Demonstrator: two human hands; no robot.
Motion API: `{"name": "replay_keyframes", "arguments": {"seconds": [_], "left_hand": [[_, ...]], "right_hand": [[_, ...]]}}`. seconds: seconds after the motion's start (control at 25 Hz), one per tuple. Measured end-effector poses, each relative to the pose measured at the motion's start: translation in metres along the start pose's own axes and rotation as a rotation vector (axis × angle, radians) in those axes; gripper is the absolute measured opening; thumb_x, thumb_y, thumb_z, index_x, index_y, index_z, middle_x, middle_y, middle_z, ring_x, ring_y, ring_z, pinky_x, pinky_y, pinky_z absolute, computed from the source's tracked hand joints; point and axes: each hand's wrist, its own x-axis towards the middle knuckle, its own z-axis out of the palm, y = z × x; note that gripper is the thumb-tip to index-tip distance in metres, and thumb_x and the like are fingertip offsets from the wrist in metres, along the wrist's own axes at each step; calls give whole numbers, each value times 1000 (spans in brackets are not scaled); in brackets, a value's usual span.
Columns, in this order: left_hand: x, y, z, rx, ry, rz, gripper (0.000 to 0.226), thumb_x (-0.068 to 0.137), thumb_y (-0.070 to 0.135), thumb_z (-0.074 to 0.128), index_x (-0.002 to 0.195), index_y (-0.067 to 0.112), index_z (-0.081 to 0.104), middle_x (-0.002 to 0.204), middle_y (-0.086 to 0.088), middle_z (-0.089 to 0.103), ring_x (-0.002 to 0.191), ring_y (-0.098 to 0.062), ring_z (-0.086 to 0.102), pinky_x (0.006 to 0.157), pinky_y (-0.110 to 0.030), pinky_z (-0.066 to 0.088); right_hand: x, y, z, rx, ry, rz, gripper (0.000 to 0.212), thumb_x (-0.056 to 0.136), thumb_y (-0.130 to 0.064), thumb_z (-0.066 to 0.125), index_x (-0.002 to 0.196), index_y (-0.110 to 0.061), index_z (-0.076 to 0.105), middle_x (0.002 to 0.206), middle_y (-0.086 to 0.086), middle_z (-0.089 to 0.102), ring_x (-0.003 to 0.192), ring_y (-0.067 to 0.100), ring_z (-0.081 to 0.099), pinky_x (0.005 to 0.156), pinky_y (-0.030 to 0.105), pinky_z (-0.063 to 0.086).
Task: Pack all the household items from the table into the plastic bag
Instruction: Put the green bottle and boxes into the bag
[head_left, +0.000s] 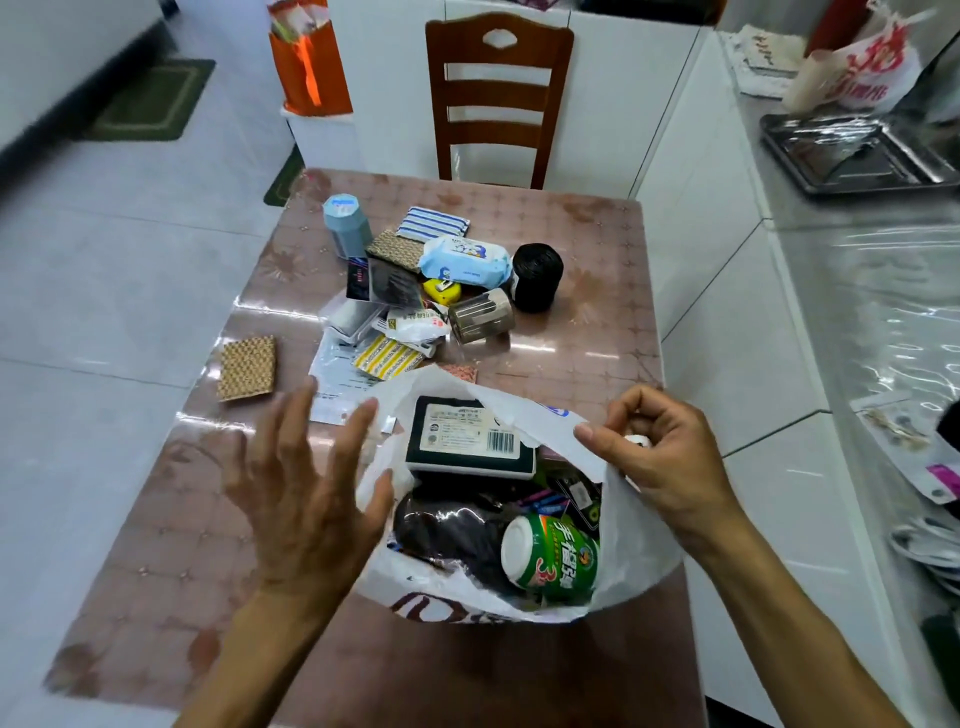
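White plastic bag (524, 410) rim pinched by right hand (657, 457); left hand (306, 483) spread, empty, beside opposite rim; bare table (587, 332) right of clutter.

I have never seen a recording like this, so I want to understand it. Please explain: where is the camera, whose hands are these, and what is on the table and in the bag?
There is no machine here. A person wears one camera on the head, looking down at their own hands. The right hand pinches the rim of a white plastic bag and holds it open. The left hand is open, fingers spread, holding nothing, beside the bag's other edge. Inside the bag lie a dark box with a barcode and a green can, among other things. On the table wait more items: a pack of wipes, a black roll, a blue container and a woven pad. A wooden chair stands behind.
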Motion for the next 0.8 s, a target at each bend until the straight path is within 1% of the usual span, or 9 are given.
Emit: {"name": "replay_keyframes", "arguments": {"seconds": [0.04, 0.12, 0.2, 0.28, 0.36, 0.44, 0.52, 0.64, 0.8], "left_hand": [[5, -9, 3, -110, -144, -238, 55, 78, 44, 60, 127, 19, 54, 128, -16, 58, 120, -33, 51, 103, -49, 34], [23, -8, -5, -683, -301, -663, 32, 83, 43, 62, 95, 14, 68, 79, -1, 73, 74, -17, 67, 79, -45, 51], [48, 5, -18, -1076, -253, -776, 26, 94, 24, 59, 71, 11, 64, 41, 5, 48, 37, -12, 41, 49, -28, 39], [72, 22, -37, -1304, -206, -727, 26, 96, 15, 54, 72, 8, 61, 40, 10, 31, 37, -7, 23, 42, -18, 21], [86, 30, -45, -1405, -239, -689, 24, 97, 15, 52, 76, 6, 61, 42, 7, 31, 38, -7, 22, 41, -19, 17], [83, 28, -39, -1361, -309, -690, 25, 98, 18, 51, 79, 7, 64, 45, 0, 37, 39, -12, 30, 42, -23, 22], [79, 21, -36, -1336, -328, -690, 26, 98, 19, 51, 80, 6, 64, 47, -5, 42, 41, -16, 35, 43, -25, 28], [80, 10, -33, -1324, -437, -674, 26, 96, 20, 54, 79, 6, 67, 52, -8, 49, 45, -19, 43, 43, -25, 37], [83, 6, -25, -1509, -631, -803, 28, 84, 21, 61, 99, -2, 65, 59, -12, 55, 45, -21, 46, 43, -25, 39]], "right_hand": [[0, 1, 10, 82, -45, 42, 23, 76, -6, 77, 71, -6, 54, 57, -5, 64, 53, 6, 62, 48, 16, 47], [9, -7, 25, 217, -62, 63, 24, 74, -7, 76, 69, -10, 53, 47, -5, 55, 40, 4, 48, 43, 14, 40], [28, -31, 20, 370, 39, -33, 31, 75, -6, 76, 64, -15, 48, 43, -7, 45, 35, 7, 33, 38, 18, 33], [47, -55, 1, 452, 111, -161, 36, 80, -8, 74, 61, -15, 45, 42, -5, 40, 37, 11, 28, 40, 19, 28], [59, -50, -13, 266, 141, -229, 36, 85, -17, 70, 58, -10, 46, 45, 3, 41, 42, 17, 32, 44, 23, 32], [62, -20, -16, -272, 140, -176, 41, 86, -26, 71, 56, -8, 50, 48, 9, 45, 48, 18, 40, 49, 26, 36], [66, -4, -11, -619, 157, -162, 43, 85, -30, 72, 52, -16, 48, 47, -2, 46, 45, 9, 40, 46, 21, 33], [82, -16, -2, -743, 130, -178, 41, 87, -35, 67, 54, -22, 47, 50, -8, 49, 47, 9, 45, 46, 25, 35], [119, -27, 34, -861, -94, -117, 25, 86, -45, 63, 77, -22, 63, 73, -8, 64, 68, 13, 60, 62, 31, 48]]}}
